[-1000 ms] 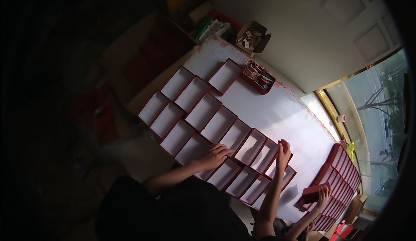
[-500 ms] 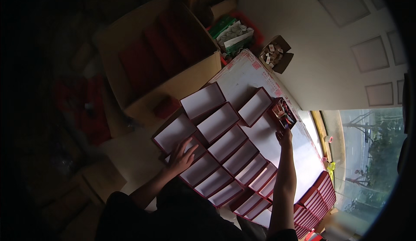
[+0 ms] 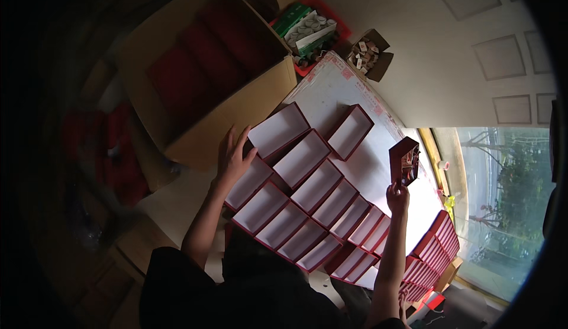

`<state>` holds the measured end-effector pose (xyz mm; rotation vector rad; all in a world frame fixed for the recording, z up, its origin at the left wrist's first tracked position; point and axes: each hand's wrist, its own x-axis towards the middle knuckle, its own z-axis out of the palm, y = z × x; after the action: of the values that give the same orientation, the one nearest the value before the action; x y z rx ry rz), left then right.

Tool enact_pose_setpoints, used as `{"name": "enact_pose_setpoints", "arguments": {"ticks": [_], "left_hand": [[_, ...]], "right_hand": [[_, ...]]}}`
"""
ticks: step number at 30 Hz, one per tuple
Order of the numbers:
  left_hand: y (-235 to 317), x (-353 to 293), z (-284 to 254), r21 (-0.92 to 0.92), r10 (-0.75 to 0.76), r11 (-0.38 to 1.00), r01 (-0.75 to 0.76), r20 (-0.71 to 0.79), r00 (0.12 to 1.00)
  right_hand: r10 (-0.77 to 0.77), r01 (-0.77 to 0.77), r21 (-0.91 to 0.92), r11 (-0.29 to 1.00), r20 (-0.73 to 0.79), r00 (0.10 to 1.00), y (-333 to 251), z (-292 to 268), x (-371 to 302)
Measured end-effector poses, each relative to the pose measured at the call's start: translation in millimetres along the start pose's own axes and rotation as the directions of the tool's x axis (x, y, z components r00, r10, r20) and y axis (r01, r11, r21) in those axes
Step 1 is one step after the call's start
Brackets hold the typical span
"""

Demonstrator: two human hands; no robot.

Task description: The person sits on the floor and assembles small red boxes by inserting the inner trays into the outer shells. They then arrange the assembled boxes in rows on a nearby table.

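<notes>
My right hand (image 3: 397,198) grips the near end of a small dark red box (image 3: 402,151), which is tilted above the table's right side. Small mixed items show inside it, too small to name. My left hand (image 3: 235,154) is open, fingers spread, by the left edge of the rows of trays; whether it touches one I cannot tell. Beside it lies an open red box tray (image 3: 279,129) with a white inside. Several more such trays (image 3: 319,185) stand in slanting rows toward me. One tray (image 3: 350,133) sits apart, farther back.
At the far left stands a big cardboard box (image 3: 236,113) with red things inside. Behind the white table (image 3: 378,146) are a red crate (image 3: 340,21) and a small carton (image 3: 378,63) of little pieces. Stacked red boxes (image 3: 435,249) stand near right, beside a window (image 3: 503,211).
My right hand has lifted the small red box and carried it right, tilting it. My left hand has moved from over the near trays to farther up along their left edge.
</notes>
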<state>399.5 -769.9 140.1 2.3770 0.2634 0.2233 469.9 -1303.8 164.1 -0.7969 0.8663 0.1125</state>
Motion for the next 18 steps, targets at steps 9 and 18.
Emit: {"name": "enact_pose_setpoints", "arguments": {"ticks": [9, 18], "left_hand": [[2.7, 17.7, 34.8, -0.361, -0.156, 0.896, 0.26, 0.292, 0.944], [-7.4, 2.3, 43.4, -0.292, -0.06, 0.944, 0.151, 0.298, 0.953]], "right_hand": [[-0.104, 0.158, 0.287, 0.945, -0.197, 0.975, 10.8, 7.0, -50.7], [-0.199, 0.248, 0.224, 0.942, -0.219, 0.955, 25.7, -28.4, -75.7]]}}
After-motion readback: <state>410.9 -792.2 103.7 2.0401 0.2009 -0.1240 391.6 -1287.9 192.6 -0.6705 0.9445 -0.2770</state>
